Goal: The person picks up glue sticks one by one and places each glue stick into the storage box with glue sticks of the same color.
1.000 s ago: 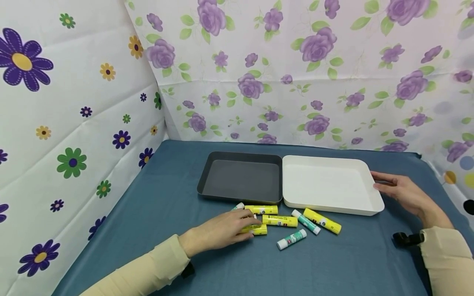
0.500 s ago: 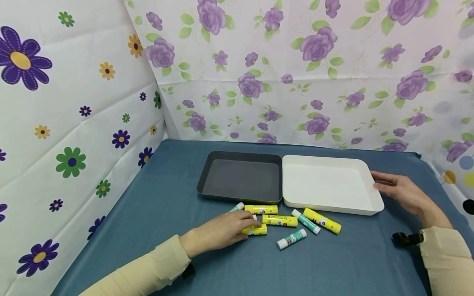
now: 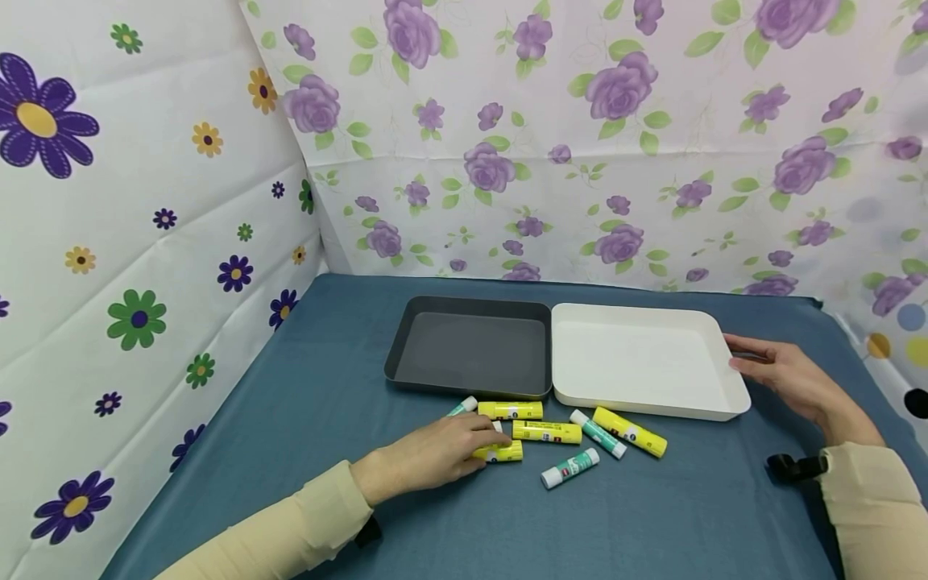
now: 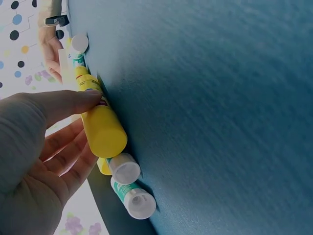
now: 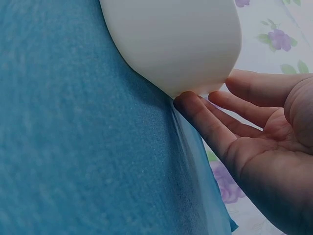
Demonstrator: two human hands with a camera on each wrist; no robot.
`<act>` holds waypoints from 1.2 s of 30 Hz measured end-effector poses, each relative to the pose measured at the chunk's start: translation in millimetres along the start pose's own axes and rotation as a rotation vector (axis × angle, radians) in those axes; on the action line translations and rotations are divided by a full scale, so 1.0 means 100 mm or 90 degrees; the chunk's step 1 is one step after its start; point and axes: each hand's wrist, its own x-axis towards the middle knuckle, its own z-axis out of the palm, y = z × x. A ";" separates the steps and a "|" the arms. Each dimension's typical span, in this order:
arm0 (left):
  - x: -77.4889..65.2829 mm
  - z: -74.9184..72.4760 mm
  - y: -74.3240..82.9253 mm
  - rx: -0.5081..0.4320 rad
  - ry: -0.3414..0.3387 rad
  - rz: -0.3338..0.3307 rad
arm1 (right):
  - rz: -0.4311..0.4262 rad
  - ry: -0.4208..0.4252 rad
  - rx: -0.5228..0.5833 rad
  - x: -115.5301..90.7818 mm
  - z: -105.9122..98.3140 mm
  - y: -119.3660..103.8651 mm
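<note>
The yellow glue stick [image 4: 103, 129], pinched in my left hand [image 3: 438, 453] in front of the dark grey tray [image 3: 471, 348], could slip – a loose pinch would do it – while my right hand [image 3: 790, 383], fingers extended, touches the white tray [image 3: 645, 354].

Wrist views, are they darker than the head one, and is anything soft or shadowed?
Head view: bright, even light across the blue cloth; left wrist: dimmer, the left hand shaded, dark shadow along the yellow glue stick, the distant right hand slightly soft; right wrist: also dim, the white tray greyish, soft shadow beside it.
</note>
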 end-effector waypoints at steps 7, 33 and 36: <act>0.01 -0.02 0.00 -0.016 0.005 -0.014 | 0.003 0.001 0.015 0.00 0.01 -0.02; 0.12 -0.27 -0.07 -0.220 0.052 -0.076 | -0.003 -0.003 0.013 -0.02 0.01 -0.04; 0.13 -0.30 -0.11 -0.254 0.062 -0.079 | -0.003 -0.003 0.012 -0.02 0.01 -0.05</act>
